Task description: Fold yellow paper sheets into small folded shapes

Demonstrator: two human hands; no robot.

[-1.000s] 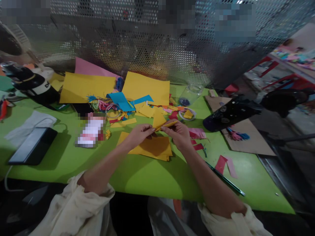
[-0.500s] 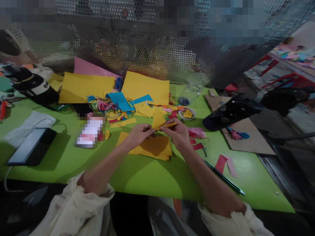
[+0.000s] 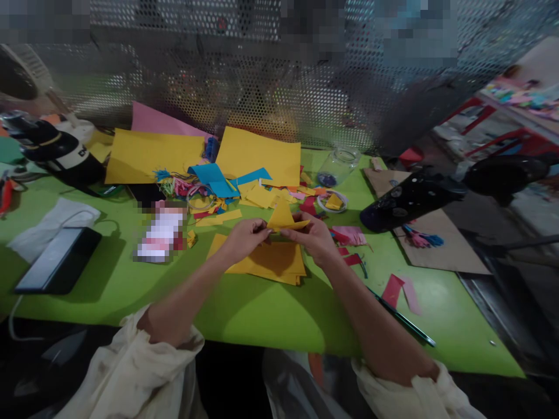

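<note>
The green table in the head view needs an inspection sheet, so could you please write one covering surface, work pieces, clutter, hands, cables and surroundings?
Surface: green table, bare along the near middle.
Work pieces: folded yellow paper in the hands; yellow sheets lying below it.
Clutter: paper scraps, glass jar, green pen, dark bottle at right.
Hands: left hand and right hand both grip the folded paper.
Cables: white cable hanging at the near left edge.
Surroundings: perforated metal panel behind.
</note>
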